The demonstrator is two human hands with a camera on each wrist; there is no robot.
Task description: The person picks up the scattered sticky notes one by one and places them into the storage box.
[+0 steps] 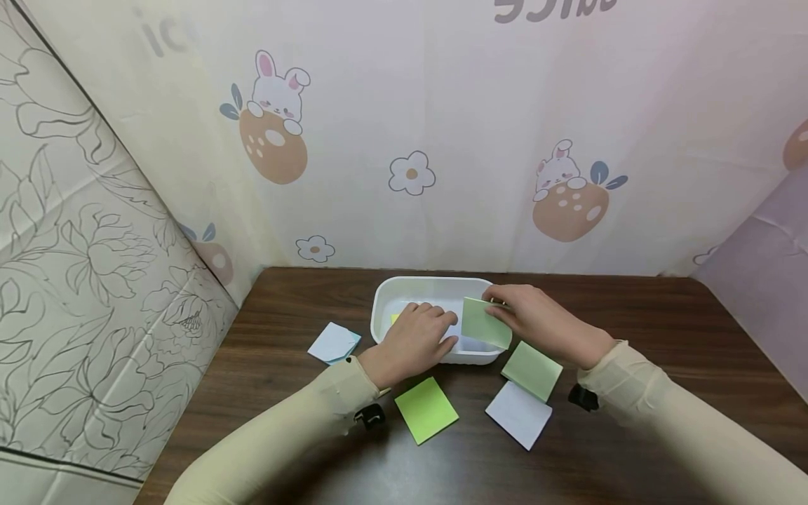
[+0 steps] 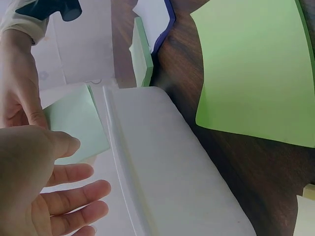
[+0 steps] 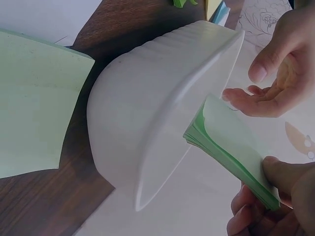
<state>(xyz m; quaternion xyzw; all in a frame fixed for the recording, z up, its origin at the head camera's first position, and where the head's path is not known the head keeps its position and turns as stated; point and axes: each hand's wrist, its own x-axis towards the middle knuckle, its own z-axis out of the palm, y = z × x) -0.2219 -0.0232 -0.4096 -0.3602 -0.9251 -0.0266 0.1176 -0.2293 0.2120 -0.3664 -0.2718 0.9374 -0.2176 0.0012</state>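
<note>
My right hand pinches a pale green sticky note pad by one edge, thumb on one face and fingers on the other. The pad is tilted over the right end of a white plastic tub, and its layered sheets show in the right wrist view. Over the middle of the tub hovers my left hand, its fingers relaxed and apart with nothing between them. Inside the tub, a bit of yellow paper peeks out beside the left hand, which hides much of the interior.
On the dark wooden table, a bright green pad lies in front of the tub. To the right, another pale green pad overlaps a white pad. A white and blue pad sits left of the tub. Printed curtains stand behind.
</note>
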